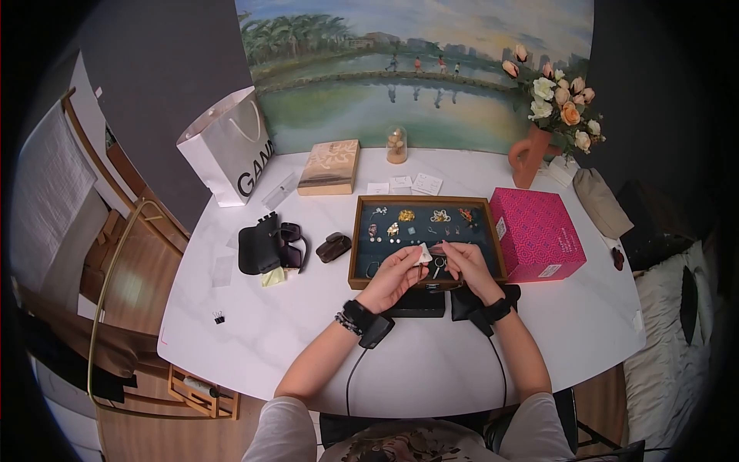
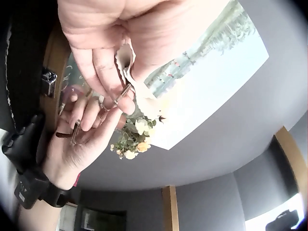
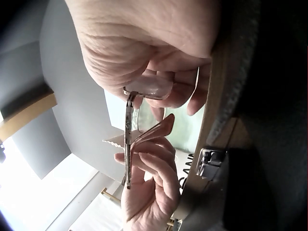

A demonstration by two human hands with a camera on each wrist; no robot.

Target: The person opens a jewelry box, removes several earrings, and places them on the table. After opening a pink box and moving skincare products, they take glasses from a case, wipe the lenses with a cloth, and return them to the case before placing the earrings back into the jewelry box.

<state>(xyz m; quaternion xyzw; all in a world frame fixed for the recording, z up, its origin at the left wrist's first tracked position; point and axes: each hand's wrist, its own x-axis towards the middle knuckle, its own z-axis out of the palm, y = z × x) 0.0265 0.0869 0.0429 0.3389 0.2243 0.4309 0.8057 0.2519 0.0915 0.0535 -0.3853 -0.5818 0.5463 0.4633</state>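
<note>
Both hands are close together over the front part of a wooden jewelry case (image 1: 353, 258). My left hand (image 1: 396, 275) pinches a small pale cloth with a zigzag edge (image 2: 124, 60) around one thin temple of a pair of eyeglasses (image 3: 128, 139). The glasses have thin metal rims and brown temple tips. With my right hand (image 1: 473, 268) I hold them by the front, fingers around a lens (image 3: 153, 86). In the right wrist view the temples point toward my left hand. Rings, earrings and brooches (image 1: 406, 215) lie on the case's dark lining.
A pink patterned box (image 1: 539, 235) stands against the case's right side. Sunglasses (image 1: 291, 250), a black case (image 1: 258, 245) and a brown hair claw (image 1: 333, 247) lie left. Behind are a white paper bag (image 1: 227, 150), a wooden box (image 1: 329, 167) and a flower vase (image 1: 530, 158).
</note>
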